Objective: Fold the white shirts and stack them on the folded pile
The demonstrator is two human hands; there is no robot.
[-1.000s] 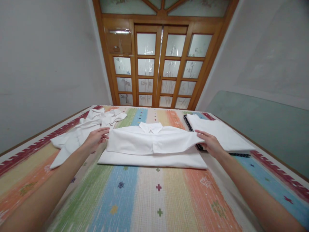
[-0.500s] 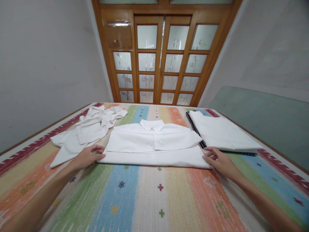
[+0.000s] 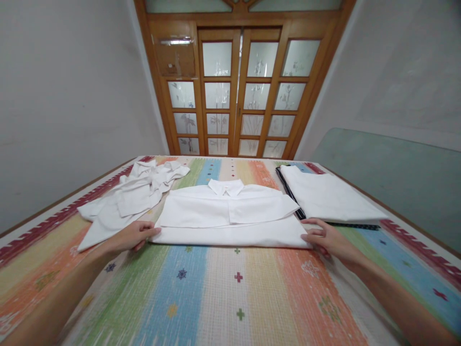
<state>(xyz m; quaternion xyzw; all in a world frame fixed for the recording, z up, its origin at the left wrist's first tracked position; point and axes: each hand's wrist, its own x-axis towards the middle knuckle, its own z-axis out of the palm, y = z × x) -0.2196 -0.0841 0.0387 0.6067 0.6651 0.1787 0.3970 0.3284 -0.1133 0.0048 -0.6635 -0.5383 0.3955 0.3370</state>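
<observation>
A white collared shirt point(image 3: 230, 235) lies partly folded across the middle of the table, its collar toward the far side and its sleeves laid across the front. My left hand point(image 3: 139, 235) pinches the shirt's near left corner between thumb and fingers. At the near right corner, my right hand point(image 3: 322, 238) grips the fabric with thumb and fingers closed on it. The fingertips under the cloth are partly hidden on both sides.
Crumpled white clothing point(image 3: 126, 199) lies at the left. A folded white garment point(image 3: 327, 194) rests on dark fabric point(image 3: 288, 192) at the right. A striped, colourful cloth point(image 3: 219, 298) covers the table. Beyond stand wooden doors point(image 3: 237, 96); a pale green panel point(image 3: 389, 168) is at right.
My left hand has shifted slightly right and closed on the shirt's corner. The right hand has closed on its corner too. The view has tilted slightly.
</observation>
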